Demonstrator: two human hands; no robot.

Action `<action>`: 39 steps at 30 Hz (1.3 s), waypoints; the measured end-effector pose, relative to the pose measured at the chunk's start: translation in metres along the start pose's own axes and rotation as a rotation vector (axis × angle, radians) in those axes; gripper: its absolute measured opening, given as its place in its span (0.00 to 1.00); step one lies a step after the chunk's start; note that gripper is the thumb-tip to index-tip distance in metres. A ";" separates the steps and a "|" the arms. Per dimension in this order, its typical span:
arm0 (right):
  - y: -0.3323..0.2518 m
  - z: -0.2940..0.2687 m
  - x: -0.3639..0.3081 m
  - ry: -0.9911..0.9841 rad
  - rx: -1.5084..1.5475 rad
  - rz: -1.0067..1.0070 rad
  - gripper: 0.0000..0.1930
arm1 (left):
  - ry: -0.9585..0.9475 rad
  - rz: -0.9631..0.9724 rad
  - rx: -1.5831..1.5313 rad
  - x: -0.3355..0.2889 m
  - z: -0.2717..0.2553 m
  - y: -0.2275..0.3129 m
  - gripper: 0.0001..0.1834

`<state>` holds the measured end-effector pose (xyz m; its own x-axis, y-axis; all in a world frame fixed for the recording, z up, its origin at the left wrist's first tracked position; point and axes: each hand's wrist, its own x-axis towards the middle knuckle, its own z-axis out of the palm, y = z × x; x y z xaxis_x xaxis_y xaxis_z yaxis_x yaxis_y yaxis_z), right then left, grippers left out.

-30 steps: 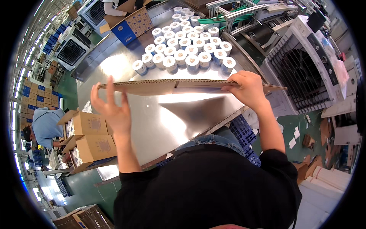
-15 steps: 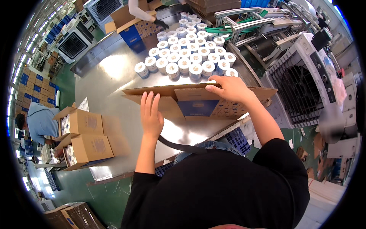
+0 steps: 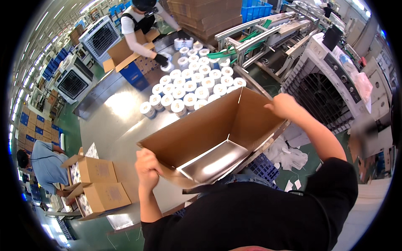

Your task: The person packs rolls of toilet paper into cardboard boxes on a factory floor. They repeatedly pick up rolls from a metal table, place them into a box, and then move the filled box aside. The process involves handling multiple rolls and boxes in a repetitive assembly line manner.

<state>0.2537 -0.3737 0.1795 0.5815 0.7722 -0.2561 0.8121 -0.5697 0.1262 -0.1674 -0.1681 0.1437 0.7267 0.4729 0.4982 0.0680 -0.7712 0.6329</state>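
Observation:
I hold a brown cardboard box (image 3: 209, 125) opened into a sleeve, standing on a shiny metal table (image 3: 113, 113). The table surface shows through its open bottom. My left hand (image 3: 146, 167) grips the near left corner of the box. My right hand (image 3: 282, 106) grips its far right edge. Just beyond the box stand several white paper rolls (image 3: 190, 85) packed close together on the table.
Across the table another person (image 3: 142, 21) in black gloves handles rolls beside an open carton (image 3: 123, 52). Filled open cartons (image 3: 98, 184) sit at the left, with a person in blue (image 3: 46, 163) beside them. A large fan unit (image 3: 326, 88) and conveyor (image 3: 259, 37) stand to the right.
The cardboard went from a flat sheet held level to an opened box sleeve. My left hand moved to its near corner, my right hand to its far right edge.

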 end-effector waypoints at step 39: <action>-0.136 0.158 0.052 -0.492 1.728 -0.524 0.37 | -0.335 -0.586 0.688 -0.095 0.026 -0.048 0.31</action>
<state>0.1657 -0.3010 -0.0025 0.0021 0.9798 -0.2002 -0.2425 -0.1937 -0.9506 -0.2216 -0.1869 0.0501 0.5999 0.7986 -0.0488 0.7907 -0.5825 0.1883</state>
